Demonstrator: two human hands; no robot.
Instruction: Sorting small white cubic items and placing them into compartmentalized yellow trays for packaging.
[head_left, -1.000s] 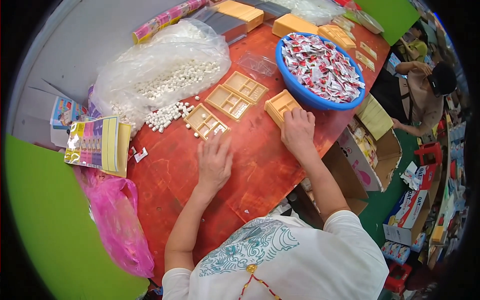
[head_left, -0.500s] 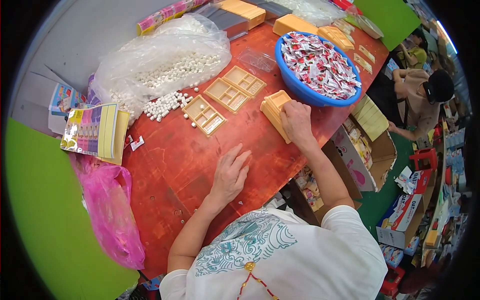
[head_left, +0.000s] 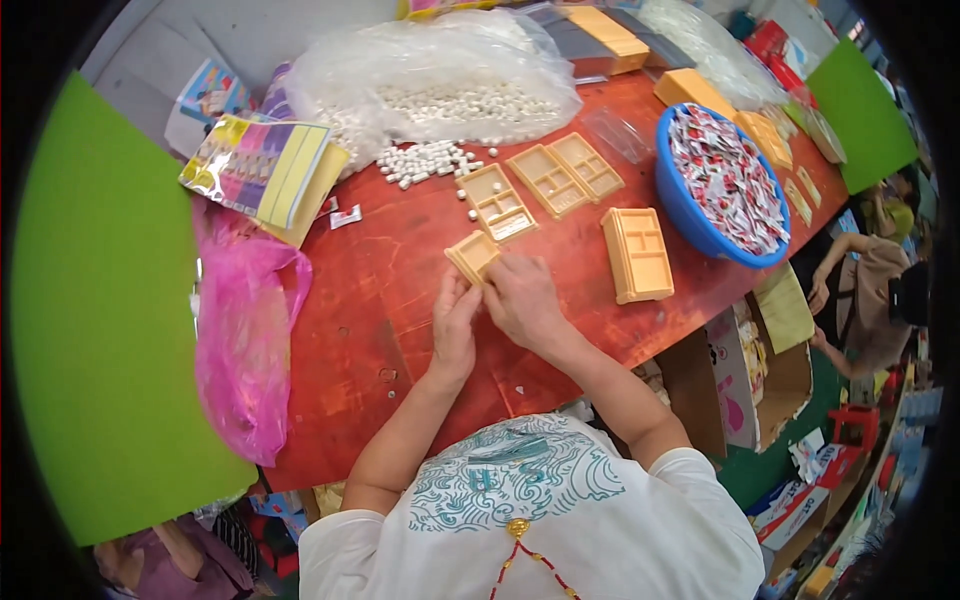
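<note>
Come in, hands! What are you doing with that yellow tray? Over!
Left hand and right hand: both gripping yellow tray. Tray held above red table. Nearby: three flat trays just beyond.

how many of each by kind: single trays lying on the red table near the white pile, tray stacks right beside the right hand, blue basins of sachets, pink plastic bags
Single compartment trays: 3
Tray stack beside the right hand: 1
Blue basin: 1
Pink plastic bag: 1
Total: 6
</note>
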